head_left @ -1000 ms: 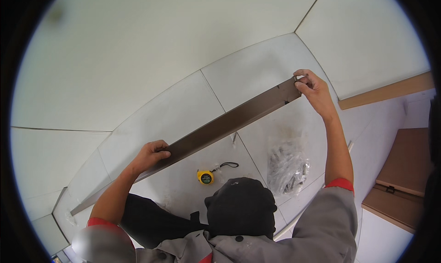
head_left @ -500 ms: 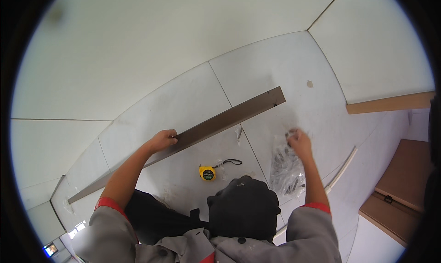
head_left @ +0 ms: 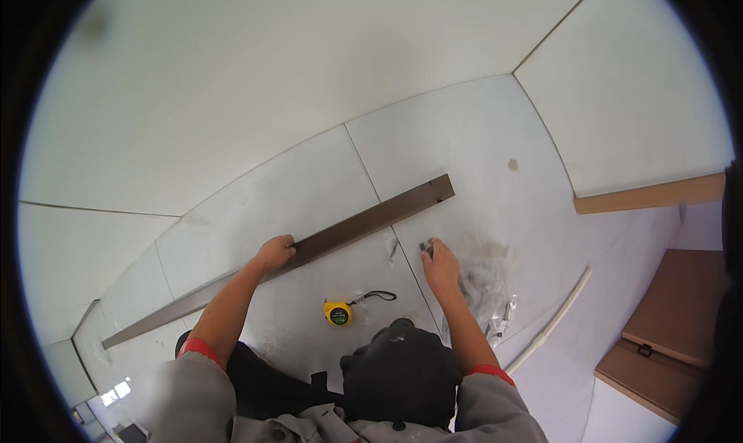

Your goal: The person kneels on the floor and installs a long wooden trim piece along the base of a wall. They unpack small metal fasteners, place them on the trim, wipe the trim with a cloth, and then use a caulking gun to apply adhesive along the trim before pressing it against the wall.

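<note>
My left hand is closed on the upper edge of a long brown profile strip, which lies slantwise across the tiled floor. The strip's far right end has small dark notches or marks. Between the fingertips of my right hand is a small dark metal-looking piece; its exact kind is too small to make out. This hand hovers below the strip's right end, apart from it. Beside my right forearm lies a crumpled clear plastic bag with small parts in it.
A yellow tape measure with a black wrist cord rests between my arms. A thin pale strip lies on the right, with brown panels farther right. White walls or panels border the floor ahead. A small plastic scrap lies near the strip.
My right hand has moved left from above the plastic bag toward the strip, with a small dark piece in its fingers. My left hand keeps its hold; the view has shifted slightly.
</note>
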A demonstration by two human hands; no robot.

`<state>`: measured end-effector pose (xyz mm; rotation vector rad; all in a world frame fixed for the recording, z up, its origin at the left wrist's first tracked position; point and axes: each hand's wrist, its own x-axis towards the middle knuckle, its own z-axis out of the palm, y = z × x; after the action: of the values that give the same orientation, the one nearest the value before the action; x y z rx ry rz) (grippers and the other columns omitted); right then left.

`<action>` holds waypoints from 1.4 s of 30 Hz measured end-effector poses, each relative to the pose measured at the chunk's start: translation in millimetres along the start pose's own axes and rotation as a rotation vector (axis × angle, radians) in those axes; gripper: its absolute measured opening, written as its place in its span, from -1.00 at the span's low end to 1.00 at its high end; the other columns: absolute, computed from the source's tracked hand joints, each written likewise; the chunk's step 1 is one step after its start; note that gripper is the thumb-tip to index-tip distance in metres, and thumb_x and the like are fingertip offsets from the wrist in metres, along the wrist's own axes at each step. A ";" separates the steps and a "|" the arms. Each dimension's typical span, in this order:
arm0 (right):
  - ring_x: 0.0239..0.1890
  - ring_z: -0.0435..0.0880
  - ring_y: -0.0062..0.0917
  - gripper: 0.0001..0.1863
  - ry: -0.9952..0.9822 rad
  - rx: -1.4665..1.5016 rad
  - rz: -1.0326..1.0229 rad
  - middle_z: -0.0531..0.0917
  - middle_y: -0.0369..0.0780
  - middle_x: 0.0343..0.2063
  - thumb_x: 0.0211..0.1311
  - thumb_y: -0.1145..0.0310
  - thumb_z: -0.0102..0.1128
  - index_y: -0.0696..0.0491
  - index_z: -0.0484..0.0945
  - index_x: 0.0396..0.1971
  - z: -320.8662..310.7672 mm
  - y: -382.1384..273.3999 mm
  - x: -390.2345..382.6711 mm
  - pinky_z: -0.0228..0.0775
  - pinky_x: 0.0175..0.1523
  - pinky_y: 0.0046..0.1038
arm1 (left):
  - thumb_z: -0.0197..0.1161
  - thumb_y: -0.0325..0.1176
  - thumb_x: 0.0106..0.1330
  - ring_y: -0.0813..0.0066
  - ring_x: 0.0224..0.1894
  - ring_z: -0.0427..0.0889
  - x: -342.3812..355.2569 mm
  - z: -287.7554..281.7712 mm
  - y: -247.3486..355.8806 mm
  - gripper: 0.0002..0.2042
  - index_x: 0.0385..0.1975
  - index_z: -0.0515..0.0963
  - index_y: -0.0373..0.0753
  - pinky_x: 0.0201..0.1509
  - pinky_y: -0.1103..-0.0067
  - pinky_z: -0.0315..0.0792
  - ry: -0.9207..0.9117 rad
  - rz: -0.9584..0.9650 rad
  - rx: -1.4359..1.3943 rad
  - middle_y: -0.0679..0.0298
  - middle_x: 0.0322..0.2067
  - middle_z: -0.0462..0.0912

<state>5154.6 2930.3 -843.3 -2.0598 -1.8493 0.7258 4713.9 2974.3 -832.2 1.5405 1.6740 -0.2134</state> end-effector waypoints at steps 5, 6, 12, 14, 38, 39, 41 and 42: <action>0.11 0.55 -0.07 -0.44 -0.137 -0.053 -0.242 0.57 0.01 0.03 0.15 0.23 0.41 0.04 0.51 0.16 19.3 -71.8 -2.4 0.46 0.18 -0.13 | 0.21 -0.11 0.28 0.02 -0.35 0.71 -14.0 6.2 -6.0 -0.68 -0.39 0.72 -0.27 -0.21 0.19 0.56 0.068 -0.060 0.011 -0.01 -0.44 0.72; 0.16 0.54 -0.04 -0.41 -0.040 0.003 -0.382 0.57 0.04 0.08 0.11 0.23 0.44 0.05 0.53 0.16 48.4 -44.7 -11.5 0.43 0.23 -0.13 | 0.24 -0.09 0.27 0.07 -0.44 0.69 -7.4 -2.2 4.6 -0.68 -0.43 0.72 -0.23 -0.33 0.21 0.55 0.100 0.150 0.317 0.02 -0.50 0.69; 0.02 0.65 -0.18 -0.60 0.015 -0.272 -0.326 0.63 -0.02 0.04 0.16 0.43 0.22 0.07 0.61 0.04 39.0 -5.5 -60.0 0.53 0.06 -0.27 | 0.27 -0.12 0.27 0.05 -0.08 0.64 -66.3 -92.9 96.3 -0.65 -0.04 0.61 -0.19 0.09 0.13 0.45 0.078 0.504 0.206 0.08 -0.14 0.66; 0.03 0.65 -0.16 -0.60 -0.151 -0.201 -0.397 0.62 -0.02 0.05 0.17 0.40 0.23 0.05 0.59 0.06 45.6 -35.9 -80.4 0.53 0.06 -0.26 | 0.27 -0.18 0.29 0.06 -0.09 0.64 -142.7 -128.8 80.6 -0.67 -0.05 0.59 -0.24 0.06 0.20 0.47 0.153 0.558 -0.055 0.07 -0.13 0.65; -0.01 0.66 -0.16 -0.58 -1.003 -0.230 -0.623 0.65 0.01 0.00 0.42 0.24 0.25 0.16 0.52 0.14 -35.1 -362.2 -23.3 0.54 0.03 -0.20 | 0.11 -0.33 0.42 0.28 -0.33 0.54 -413.7 -124.1 -93.0 -0.83 -0.32 0.54 -0.29 0.10 0.23 0.44 1.076 0.665 -0.058 0.26 -0.45 0.44; -0.04 0.68 -0.16 -0.58 -0.973 -0.237 -0.702 0.66 0.01 -0.03 0.43 0.22 0.24 0.18 0.53 0.13 -42.2 -378.4 -33.7 0.55 -0.02 -0.19 | 0.08 -0.33 0.44 0.28 -0.34 0.53 -413.0 -119.9 -92.6 -0.82 -0.33 0.54 -0.29 0.10 0.24 0.44 1.057 0.671 -0.076 0.26 -0.46 0.42; -0.14 0.68 -0.12 -0.68 -0.750 -0.130 -1.072 0.67 0.02 -0.17 0.40 0.30 0.22 0.16 0.58 0.03 -62.0 -405.0 -66.3 0.56 -0.08 -0.17 | 0.04 -0.33 0.46 0.28 -0.36 0.51 -422.6 -118.7 -89.1 -0.80 -0.39 0.51 -0.25 0.07 0.26 0.44 1.041 0.662 -0.054 0.27 -0.48 0.38; -0.14 0.68 -0.12 -0.69 -0.755 -0.103 -1.114 0.67 0.02 -0.17 0.40 0.30 0.22 0.16 0.58 0.02 -68.1 -408.2 -77.6 0.56 -0.08 -0.17 | 0.02 -0.33 0.47 0.28 -0.37 0.50 -430.8 -120.0 -85.9 -0.79 -0.42 0.49 -0.23 0.06 0.27 0.44 1.028 0.652 -0.040 0.28 -0.49 0.37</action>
<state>4843.1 2920.5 -560.2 -0.4630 -2.9511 1.0901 4541.8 2707.2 -505.9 2.2451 1.7021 1.1109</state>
